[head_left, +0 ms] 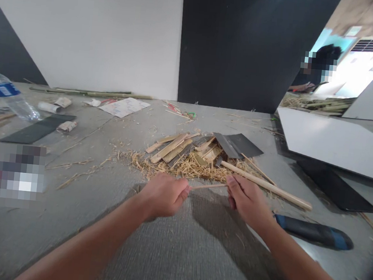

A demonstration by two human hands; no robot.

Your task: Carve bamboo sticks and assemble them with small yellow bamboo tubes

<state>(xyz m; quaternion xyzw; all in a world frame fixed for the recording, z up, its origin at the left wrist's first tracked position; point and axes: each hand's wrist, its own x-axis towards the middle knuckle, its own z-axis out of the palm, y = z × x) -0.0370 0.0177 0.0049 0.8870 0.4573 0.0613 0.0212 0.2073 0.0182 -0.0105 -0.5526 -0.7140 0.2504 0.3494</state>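
A thin pale strip, probably bamboo or wood (207, 186), stretches between my two hands above the grey work surface (148, 259). My left hand (164, 194) is closed around its left end, thumb on top. At the other end, my right hand (245, 197) pinches the strip between thumb and fingers. Just beyond lies a pile of curly shavings (183, 168) with flat wooden pieces (169, 149) on it. A hammer with a long wooden handle (268, 185) rests behind my right hand. Partly hidden by my right forearm is a tool with a blue and black handle (312, 232).
A tilted plastic bottle (10, 96) and a dark flat strip (37, 129) lie at left. Printed paper (125, 107) sits farther back before white and black panels (235, 48). On the right are a black phone-like slab (337, 186) and a white board (334, 143). Another person (314, 73) sits beyond.
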